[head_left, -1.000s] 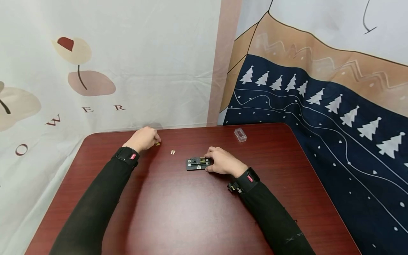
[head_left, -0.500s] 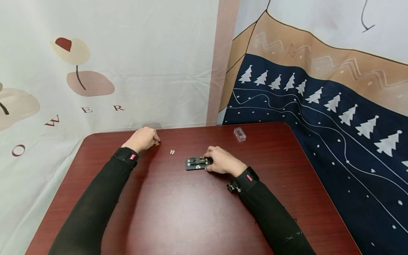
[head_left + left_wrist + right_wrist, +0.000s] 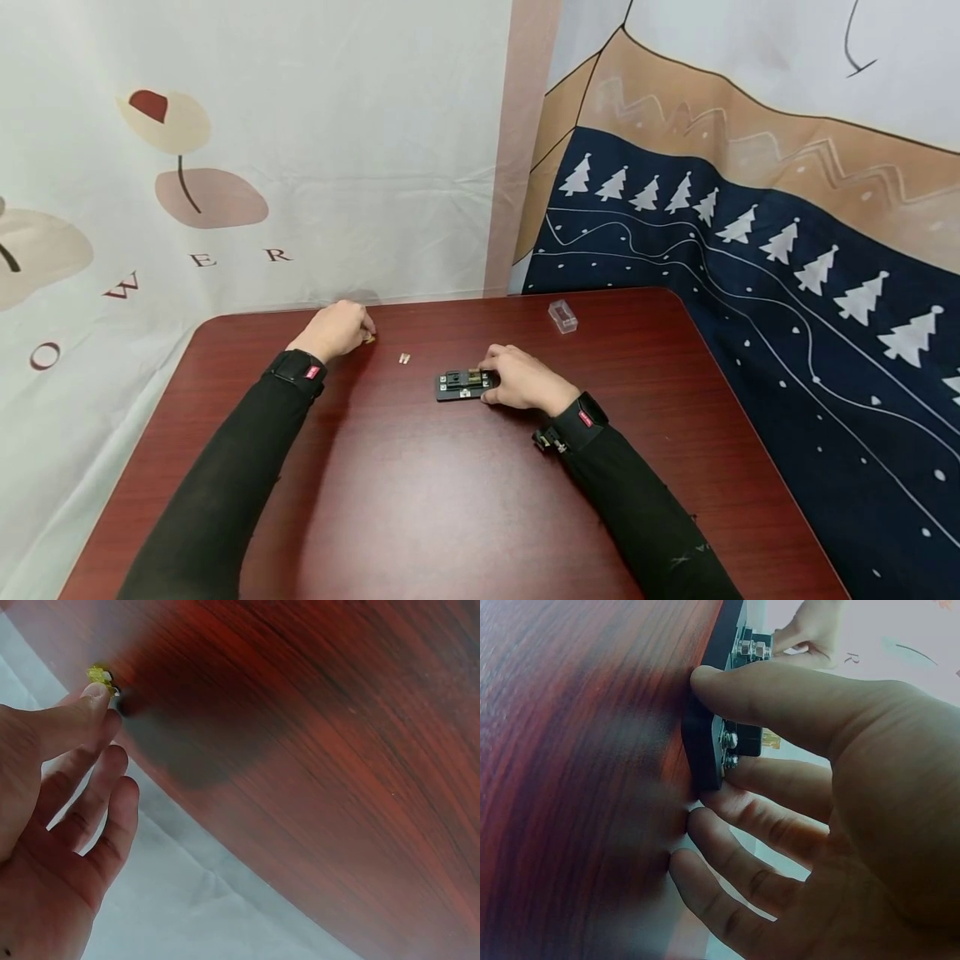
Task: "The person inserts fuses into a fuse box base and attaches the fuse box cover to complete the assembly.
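Observation:
Near the far left edge of the table, my left hand (image 3: 335, 329) pinches a small yellow blade fuse (image 3: 100, 676) between thumb and forefinger. Its other fingers are loosely bent in the left wrist view. A black fuse block (image 3: 454, 388) with metal screws lies flat on the table to the right. Around its right end my right hand (image 3: 527, 380) holds it, the thumb (image 3: 727, 691) on the near side and fingers on the far side. Something yellow sits in the block beside those fingers. Between both hands lies a small beige piece (image 3: 405, 358), like another blade fuse.
A clear plastic box (image 3: 563, 317) stands near the table's back edge, right of centre. Patterned cloths hang behind and to the right of the reddish-brown table (image 3: 420, 500).

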The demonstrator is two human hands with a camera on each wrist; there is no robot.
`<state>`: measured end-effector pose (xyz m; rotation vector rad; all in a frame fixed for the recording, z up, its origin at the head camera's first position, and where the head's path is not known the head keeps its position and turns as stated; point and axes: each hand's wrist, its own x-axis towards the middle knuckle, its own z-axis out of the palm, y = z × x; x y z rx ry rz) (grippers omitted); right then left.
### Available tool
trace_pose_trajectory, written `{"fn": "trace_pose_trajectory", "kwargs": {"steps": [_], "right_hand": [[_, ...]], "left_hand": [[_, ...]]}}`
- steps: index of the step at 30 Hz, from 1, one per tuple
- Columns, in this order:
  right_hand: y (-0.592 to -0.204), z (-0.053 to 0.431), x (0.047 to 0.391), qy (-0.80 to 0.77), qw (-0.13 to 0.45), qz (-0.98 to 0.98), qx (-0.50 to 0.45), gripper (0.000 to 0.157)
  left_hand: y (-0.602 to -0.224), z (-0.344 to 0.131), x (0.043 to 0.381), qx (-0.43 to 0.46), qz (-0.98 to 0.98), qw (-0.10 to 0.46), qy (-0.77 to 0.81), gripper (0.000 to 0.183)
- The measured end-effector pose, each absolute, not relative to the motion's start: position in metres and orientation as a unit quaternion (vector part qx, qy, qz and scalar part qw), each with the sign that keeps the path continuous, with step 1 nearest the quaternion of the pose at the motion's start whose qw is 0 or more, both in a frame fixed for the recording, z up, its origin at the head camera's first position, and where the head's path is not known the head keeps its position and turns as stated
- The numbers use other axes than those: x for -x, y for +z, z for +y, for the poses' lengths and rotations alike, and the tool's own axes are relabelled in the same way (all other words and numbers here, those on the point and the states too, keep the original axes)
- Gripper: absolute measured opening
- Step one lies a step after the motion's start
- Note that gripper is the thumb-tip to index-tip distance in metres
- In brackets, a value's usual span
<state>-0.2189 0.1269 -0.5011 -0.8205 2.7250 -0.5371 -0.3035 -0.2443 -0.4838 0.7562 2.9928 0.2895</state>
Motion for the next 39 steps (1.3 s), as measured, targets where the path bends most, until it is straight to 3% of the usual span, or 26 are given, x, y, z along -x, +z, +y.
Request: {"fn": "trace_pose_trajectory", "kwargs": {"steps": [17, 39], "right_hand": [[-0.501, 0.126, 0.219, -0.180, 0.117, 0.935, 0.282, 0.047], [-0.501, 0.125, 0.220, -0.180, 0.123, 0.936, 0.278, 0.051]], "left_hand": [[-0.490, -0.251, 0.298, -0.192, 0.973, 0.057, 0.110, 0.014], [-0.494, -0.255, 0.290, -0.178, 0.973, 0.034, 0.143, 0.011]]}}
